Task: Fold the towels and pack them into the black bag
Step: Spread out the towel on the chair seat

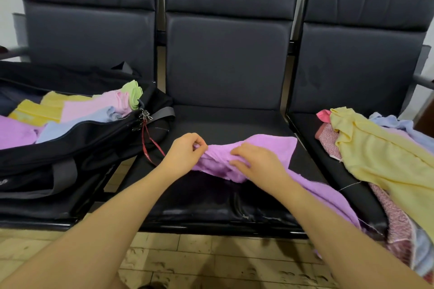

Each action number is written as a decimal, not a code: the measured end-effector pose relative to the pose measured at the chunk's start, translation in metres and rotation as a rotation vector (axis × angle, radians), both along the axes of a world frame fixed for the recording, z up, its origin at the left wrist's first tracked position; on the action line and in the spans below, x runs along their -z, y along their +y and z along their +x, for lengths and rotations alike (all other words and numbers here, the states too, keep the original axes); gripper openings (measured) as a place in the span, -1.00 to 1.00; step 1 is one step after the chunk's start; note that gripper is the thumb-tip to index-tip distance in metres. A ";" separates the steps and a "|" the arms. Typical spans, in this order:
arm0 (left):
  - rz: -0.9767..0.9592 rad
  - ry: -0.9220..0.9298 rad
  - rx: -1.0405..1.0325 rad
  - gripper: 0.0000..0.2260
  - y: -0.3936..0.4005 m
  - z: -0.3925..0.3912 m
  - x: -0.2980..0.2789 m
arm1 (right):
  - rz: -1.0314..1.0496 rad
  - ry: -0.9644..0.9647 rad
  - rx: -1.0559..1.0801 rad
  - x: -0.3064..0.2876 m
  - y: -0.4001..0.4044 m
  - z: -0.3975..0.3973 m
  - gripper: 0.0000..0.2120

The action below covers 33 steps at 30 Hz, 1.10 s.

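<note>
A crumpled purple towel [272,145] lies across the middle seat and trails off its right front edge. My left hand [185,151] pinches the towel's left end between thumb and fingers. My right hand [256,162] grips a bunch of the same towel just to the right. The open black bag [77,145] sits on the left seat, holding folded yellow, pink, blue, green and purple towels [77,110].
A loose heap of towels [380,150], yellow on top with pink, blue and speckled ones beneath, covers the right seat. A red strap [150,145] hangs from the bag's zip. The black middle seat [218,204] has tiled floor [199,260] below it.
</note>
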<state>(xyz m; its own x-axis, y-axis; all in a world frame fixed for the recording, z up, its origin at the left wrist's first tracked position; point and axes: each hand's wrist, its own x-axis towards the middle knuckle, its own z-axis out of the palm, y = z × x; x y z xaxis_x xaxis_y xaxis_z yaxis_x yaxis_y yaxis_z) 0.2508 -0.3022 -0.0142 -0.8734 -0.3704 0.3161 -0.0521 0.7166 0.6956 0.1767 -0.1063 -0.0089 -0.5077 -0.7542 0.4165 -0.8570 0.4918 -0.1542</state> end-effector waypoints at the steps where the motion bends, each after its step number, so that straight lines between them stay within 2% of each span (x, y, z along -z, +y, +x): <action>1: 0.007 -0.017 -0.013 -0.92 -0.002 0.002 0.003 | 0.004 -0.069 -0.023 0.009 -0.005 0.006 -0.67; 3: 0.018 -0.055 -0.036 -0.88 -0.005 0.005 0.010 | 0.014 -0.071 -0.068 0.029 -0.013 0.015 -0.71; 6: -0.035 -0.076 -0.053 -0.89 -0.006 0.005 0.019 | 0.001 -0.080 -0.061 0.045 -0.018 0.019 -0.65; 8: -0.034 -0.065 -0.052 -0.89 -0.005 0.004 0.021 | -0.034 0.018 -0.029 0.043 -0.017 0.019 -0.61; 10: -0.025 -0.041 -0.061 -0.90 -0.003 0.001 0.022 | -0.127 0.110 0.026 0.038 -0.012 0.012 -0.61; 13: -0.069 0.008 -0.092 -0.91 0.004 -0.005 0.021 | -0.217 0.034 0.240 0.030 0.005 -0.010 -0.65; 15: -0.061 0.036 -0.109 -0.90 0.009 -0.011 0.021 | -0.142 -0.031 0.404 0.030 0.020 -0.022 -0.71; 17: -0.016 0.050 -0.121 -0.87 0.012 -0.016 0.022 | 0.061 -0.110 0.529 0.031 0.031 -0.029 -0.66; 20: -0.024 0.035 -0.105 -0.87 0.015 -0.025 0.023 | 0.217 -0.234 0.574 0.037 0.036 -0.033 -0.67; 23: -0.071 -0.037 -0.017 -0.86 0.013 -0.027 0.023 | 0.104 -0.302 0.535 0.039 0.037 -0.029 -0.82; 27: -0.113 -0.151 0.100 -0.85 0.004 -0.020 0.020 | -0.204 -0.368 0.490 0.026 0.039 -0.024 -0.84; 29: -0.122 -0.172 0.107 -0.90 -0.002 -0.016 0.017 | -0.301 -0.334 0.484 0.018 0.041 -0.022 -0.81; 33: -0.302 -0.237 0.162 -0.93 -0.011 -0.012 0.015 | -0.413 -0.194 0.414 0.006 0.044 -0.019 -0.81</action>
<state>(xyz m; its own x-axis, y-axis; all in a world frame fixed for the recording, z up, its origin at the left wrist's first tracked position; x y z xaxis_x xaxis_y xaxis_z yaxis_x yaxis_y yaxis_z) 0.2390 -0.3136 -0.0289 -0.9745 -0.1431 0.1730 -0.0548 0.8987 0.4350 0.1581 -0.0619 -0.0147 -0.8198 -0.2738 0.5030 -0.5446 0.6442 -0.5370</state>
